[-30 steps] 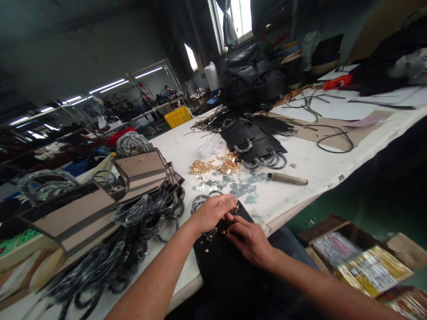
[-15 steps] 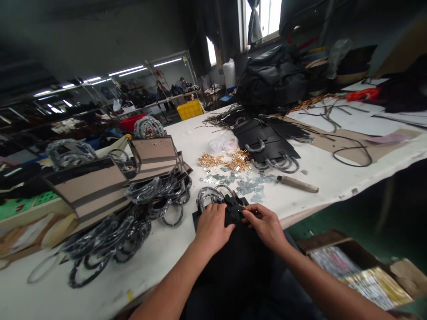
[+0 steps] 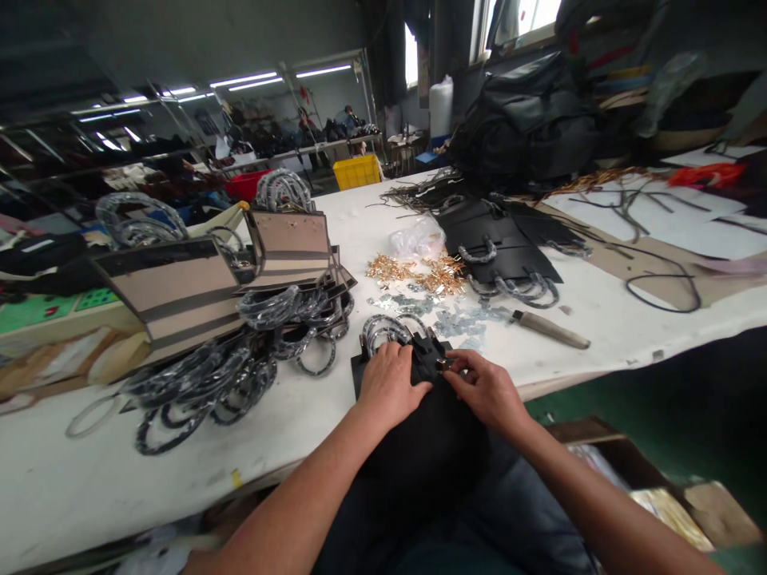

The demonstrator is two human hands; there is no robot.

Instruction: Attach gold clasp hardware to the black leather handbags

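Note:
My left hand (image 3: 392,385) lies on a black bag panel (image 3: 419,439) at the table's front edge, thumb spread, fingertips close to the plastic-wrapped handles (image 3: 383,327). My right hand (image 3: 484,390) pinches a small gold metal fitting (image 3: 442,365) between thumb and fingers, against the panel's black straps (image 3: 424,347). Beyond the hands, gold metal fittings (image 3: 443,275) lie in heaps beside a clear plastic bag (image 3: 418,238). Small flat silver plates (image 3: 461,319) are scattered nearer to me. A tool with a long greyish handle (image 3: 554,330) rests to their right.
Bag panels with brown backs (image 3: 173,295) and several wrapped handles (image 3: 240,383) are stacked on the left. Black panels with handles (image 3: 503,247) lie at the back right, before a large black bundle (image 3: 527,120). An open carton (image 3: 593,439) stands on the floor at right.
The camera view has shifted, so the table things appear further right and higher. My right hand still pinches the gold fitting at the panel; the fitting now shows more clearly. My left hand stays on the panel.

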